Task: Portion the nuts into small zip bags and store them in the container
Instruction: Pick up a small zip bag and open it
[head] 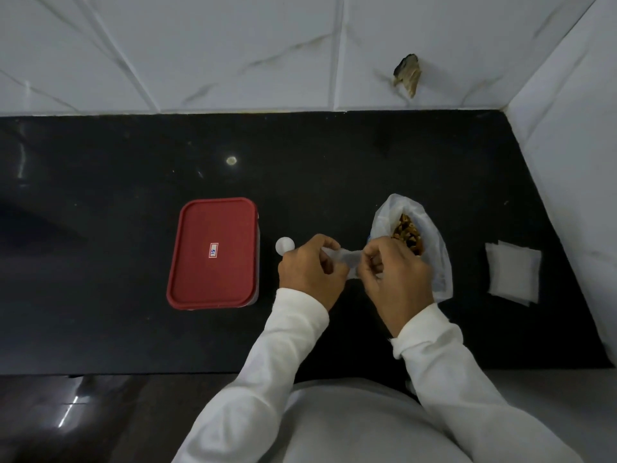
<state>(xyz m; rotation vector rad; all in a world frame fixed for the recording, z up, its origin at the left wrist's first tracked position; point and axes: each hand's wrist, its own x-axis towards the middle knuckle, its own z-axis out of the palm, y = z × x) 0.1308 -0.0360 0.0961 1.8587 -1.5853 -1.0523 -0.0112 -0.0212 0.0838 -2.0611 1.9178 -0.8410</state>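
Both hands pinch one small zip bag (344, 262) between them above the black counter (100, 262): left hand (312, 270) has fingers curled onto the bag's left end, right hand (394, 279) has thumb and fingers pressed together on its right end, bag stretched flat btwn the two. Bag looks clear; contents cannot be made out (too small, partly covered by fingers). Just behind the right hand, a larger thin plastic bag (434, 255) lies open w/ brown nuts (409, 233) visible in its mouth. Left of the hands, near, sits the container (213, 253), rectangular, red lid shut on it, small white label at centre; inside not visible. A small white round object (284, 245) lies btwn container and left hand, partly hidden by that hand. Stack of flat empty zip bags (512, 274) lies well to the right, by the wall. Both wrists bent inward, knuckles up, forearms in white sleeves (450, 379) coming from the bottom edge.
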